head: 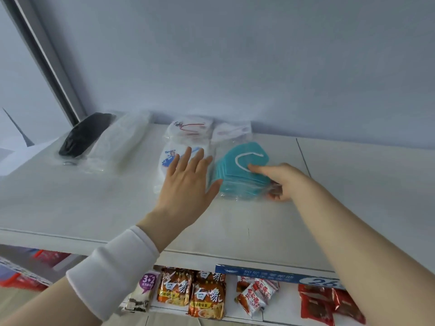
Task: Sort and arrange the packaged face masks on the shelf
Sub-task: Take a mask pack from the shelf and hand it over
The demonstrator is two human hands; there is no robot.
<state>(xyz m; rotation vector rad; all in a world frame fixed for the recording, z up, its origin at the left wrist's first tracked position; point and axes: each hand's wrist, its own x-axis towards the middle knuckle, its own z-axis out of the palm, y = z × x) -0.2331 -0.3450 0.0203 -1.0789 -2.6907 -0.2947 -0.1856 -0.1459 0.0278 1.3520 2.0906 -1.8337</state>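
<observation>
Two hands work my shelf point(70, 203): right hand point(280, 182) grips the teal masks point(242, 170) mid-shelf, left hand point(188, 182) flat and open, touching white masks point(174, 158). Black masks point(82, 135) lie far left; noodle packs point(190, 292) below.

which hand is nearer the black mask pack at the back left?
Left. The left hand is spread open over the white mask pack, mid-shelf, right of the black mask pack. The right hand is farther right, gripping the teal mask pack.
</observation>
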